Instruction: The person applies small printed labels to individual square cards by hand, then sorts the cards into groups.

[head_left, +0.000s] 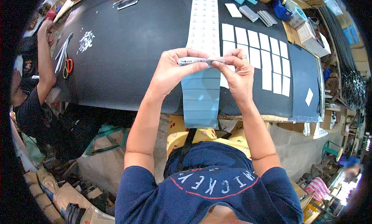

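Observation:
My left hand [172, 71] and my right hand [237, 75] hold a thin flat white card [195, 61] edge-on between thumbs and fingers, above the near edge of a black table [128, 57]. Under my hands runs a long strip of label backing [202, 94], pale blue where it hangs off the table edge and white with small printed labels [203, 18] farther up. To the right of my hands, white cards [267, 59] lie in rows on the table.
Another person's arm [44, 65] rests on the table's left side, near scissors with orange handles [68, 65] and white scraps [86, 41]. Small grey and white stacks [252, 14] and a blue tape dispenser [279, 6] sit at the far end. Boxes and clutter line the right.

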Action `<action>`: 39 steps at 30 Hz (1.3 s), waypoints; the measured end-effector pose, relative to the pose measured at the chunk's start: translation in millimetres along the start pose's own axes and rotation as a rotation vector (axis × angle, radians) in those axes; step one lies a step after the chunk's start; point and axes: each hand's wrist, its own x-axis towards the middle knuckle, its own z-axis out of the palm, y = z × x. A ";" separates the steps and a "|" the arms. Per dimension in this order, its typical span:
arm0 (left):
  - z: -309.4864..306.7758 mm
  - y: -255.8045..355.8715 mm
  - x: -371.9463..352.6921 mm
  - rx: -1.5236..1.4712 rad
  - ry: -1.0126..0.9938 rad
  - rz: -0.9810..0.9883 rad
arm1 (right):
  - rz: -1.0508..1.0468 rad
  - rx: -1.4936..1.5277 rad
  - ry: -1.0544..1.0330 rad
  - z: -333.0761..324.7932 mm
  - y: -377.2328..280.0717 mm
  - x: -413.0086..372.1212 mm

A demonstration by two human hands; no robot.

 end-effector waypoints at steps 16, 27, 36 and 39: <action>-2.2 -0.3 3.5 0.009 0.045 0.044 | 0.005 -0.044 -0.103 -4.5 -17.9 13.6; -2.6 -3.1 7.6 -0.046 0.075 0.114 | 0.113 0.239 -0.130 1.4 -9.4 19.5; -8.5 0.4 11.1 -0.043 0.077 0.147 | 0.082 0.220 -0.166 3.3 -4.8 29.2; -9.4 2.0 12.0 -0.063 0.105 0.085 | 0.059 0.197 -0.179 3.6 -4.5 30.7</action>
